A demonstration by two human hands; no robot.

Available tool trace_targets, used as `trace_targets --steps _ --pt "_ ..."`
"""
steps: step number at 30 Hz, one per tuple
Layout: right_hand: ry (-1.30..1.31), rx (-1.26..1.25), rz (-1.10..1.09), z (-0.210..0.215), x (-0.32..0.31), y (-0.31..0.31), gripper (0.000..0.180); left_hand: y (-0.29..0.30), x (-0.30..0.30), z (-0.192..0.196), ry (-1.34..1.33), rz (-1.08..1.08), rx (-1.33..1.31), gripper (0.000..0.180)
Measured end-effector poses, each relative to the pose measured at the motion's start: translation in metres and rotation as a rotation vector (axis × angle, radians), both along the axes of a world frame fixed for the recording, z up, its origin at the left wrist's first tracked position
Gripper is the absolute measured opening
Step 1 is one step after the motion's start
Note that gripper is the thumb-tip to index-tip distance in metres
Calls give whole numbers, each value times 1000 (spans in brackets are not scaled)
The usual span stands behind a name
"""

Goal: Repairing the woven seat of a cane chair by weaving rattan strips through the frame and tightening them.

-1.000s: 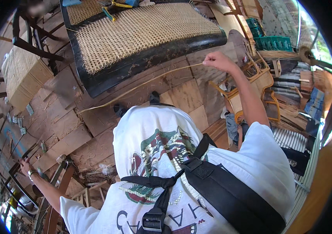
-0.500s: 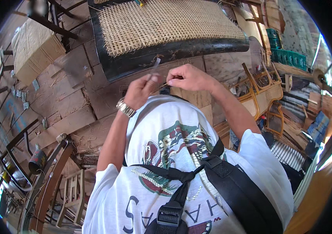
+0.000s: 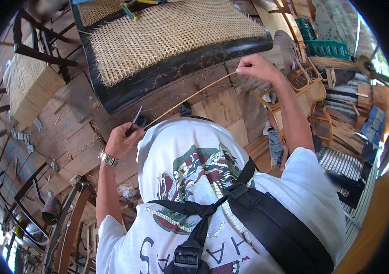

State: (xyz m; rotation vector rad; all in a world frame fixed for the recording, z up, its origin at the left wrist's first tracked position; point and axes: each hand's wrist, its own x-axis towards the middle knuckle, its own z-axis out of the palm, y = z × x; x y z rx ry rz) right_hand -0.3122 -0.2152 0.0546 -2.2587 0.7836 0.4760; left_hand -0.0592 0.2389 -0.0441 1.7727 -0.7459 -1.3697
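Note:
A thin tan cane strip (image 3: 193, 96) stretches nearly straight between my hands, rising toward the right. My right hand (image 3: 259, 68) pinches its far end between thumb and fingers. At the lower left, my left hand (image 3: 122, 140) is closed on the strip's other end and also on a small knife (image 3: 137, 114), whose blade points up; its handle is hidden in the fist. Beyond my hands lies a dark frame (image 3: 180, 68) carrying a woven cane panel (image 3: 167, 39) with loose, frayed edges.
A tool with yellow and blue handles (image 3: 129, 11) rests on the panel. To the left are a cardboard box (image 3: 32, 93) and dark chair frames (image 3: 43, 48). Rattan chair parts (image 3: 306, 98) and green crates (image 3: 327, 49) are at right. Part of another person (image 3: 276, 145) shows beside my right arm.
My hands have moved apart, left hand down and left, right hand up and right, drawing out the cane strip. The view has shifted, so the panel appears further left.

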Motion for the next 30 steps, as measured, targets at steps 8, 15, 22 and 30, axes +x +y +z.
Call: trace_targets --steps 8,15,22,30 --pt "-45 -2 -128 24 -14 -13 23 2 -2 7 36 10 89 25" --pt "-211 172 -384 23 -62 -37 20 -20 -28 13 6 -89 116 25" --pt "-456 280 -599 20 -145 -93 20 -80 -75 21 -337 -141 30 17" --pt "-908 488 -1083 -3 -222 -204 12 -156 -144 40 -8 -9 105 21"
